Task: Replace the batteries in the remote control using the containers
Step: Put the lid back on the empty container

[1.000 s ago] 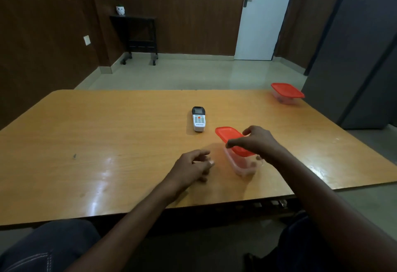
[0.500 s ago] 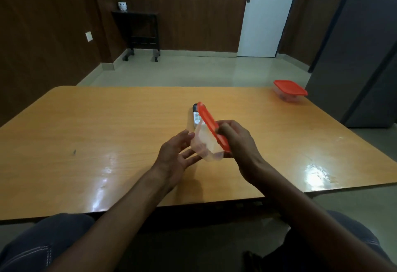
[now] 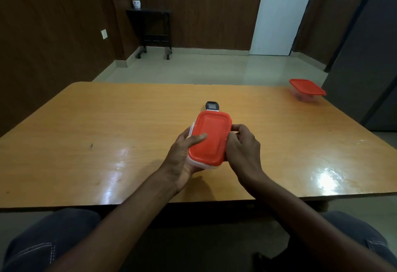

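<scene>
A small clear plastic container with a red lid (image 3: 211, 137) is held above the middle of the wooden table (image 3: 107, 121), lid facing me. My left hand (image 3: 182, 158) cups its left side and underside, thumb lying on the lid. My right hand (image 3: 241, 149) grips its right edge, fingers at the lid's rim. Behind the container lies the white remote control (image 3: 212, 106); only its dark top end with the screen shows. A second red-lidded container (image 3: 306, 89) stands shut at the table's far right corner.
A dark cabinet (image 3: 369, 57) stands close to the table's right side. A black side table (image 3: 153, 29) and a white door (image 3: 279, 14) are at the far wall. My knees show under the table's near edge.
The container was resting on the table under my right hand. Both hands lifted it, brought it toward the centre and turned it so the lid faces me.
</scene>
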`<state>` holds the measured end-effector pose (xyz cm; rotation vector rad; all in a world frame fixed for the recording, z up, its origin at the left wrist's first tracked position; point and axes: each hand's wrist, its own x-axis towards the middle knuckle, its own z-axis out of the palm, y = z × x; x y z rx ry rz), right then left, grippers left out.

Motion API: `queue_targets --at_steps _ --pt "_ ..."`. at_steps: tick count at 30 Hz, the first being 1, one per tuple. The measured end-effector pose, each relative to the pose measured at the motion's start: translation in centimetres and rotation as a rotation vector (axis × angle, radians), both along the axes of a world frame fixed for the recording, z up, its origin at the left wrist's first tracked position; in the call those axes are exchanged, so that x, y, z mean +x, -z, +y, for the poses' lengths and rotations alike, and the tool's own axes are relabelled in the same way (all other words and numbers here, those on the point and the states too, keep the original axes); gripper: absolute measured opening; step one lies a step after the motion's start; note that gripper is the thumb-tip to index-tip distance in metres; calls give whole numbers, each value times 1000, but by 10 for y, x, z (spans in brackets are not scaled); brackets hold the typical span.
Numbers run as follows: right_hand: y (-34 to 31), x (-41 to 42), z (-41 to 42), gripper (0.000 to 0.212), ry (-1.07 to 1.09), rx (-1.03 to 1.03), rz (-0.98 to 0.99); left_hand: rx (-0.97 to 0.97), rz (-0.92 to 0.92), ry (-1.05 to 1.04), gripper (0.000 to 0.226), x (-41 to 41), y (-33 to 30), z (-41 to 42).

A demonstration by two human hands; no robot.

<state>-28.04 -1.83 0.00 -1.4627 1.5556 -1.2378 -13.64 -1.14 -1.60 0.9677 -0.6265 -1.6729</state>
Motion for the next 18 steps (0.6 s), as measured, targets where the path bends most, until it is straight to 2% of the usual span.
queue_targets --at_steps 1,5,9,14,18 --pt "0 0 -1 30 10 -7 16 5 -32 -32 77 -1 2 -1" --pt "2 1 -7 29 54 -74 124 -30 -41 -108 64 -1 5 -3" --pt "6 5 -11 37 37 -90 201 -47 -71 -113 68 -2 4 2" --pt "9 5 -11 31 -39 -64 172 -92 -52 -121 65 0 5 3" --pt "5 5 -11 34 -66 -21 44 -122 -31 -119 63 4 3 2"
